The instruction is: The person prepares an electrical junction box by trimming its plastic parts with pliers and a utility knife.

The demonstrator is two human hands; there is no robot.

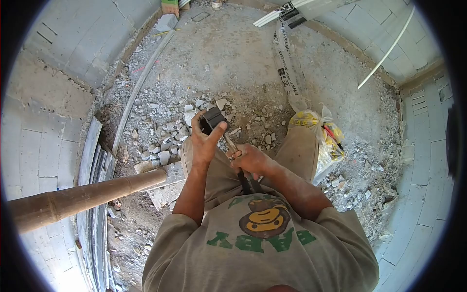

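My left hand is raised in front of my lap, its thumb and fingers closed around a small dark grey square box. Lower and to the right, my right hand is wrapped around a slim tool. The tool's narrow light shaft points up toward the underside of the box. Dark handle-like parts show below the right hand, close to my shirt. My fingers cover much of the tool, and I cannot tell its exact kind.
Broken rubble covers the floor ahead and left. A bamboo pole juts in from the left, near stacked long strips. By my right knee lies a plastic bag; a printed plastic sleeve stretches beyond. Block walls surround me.
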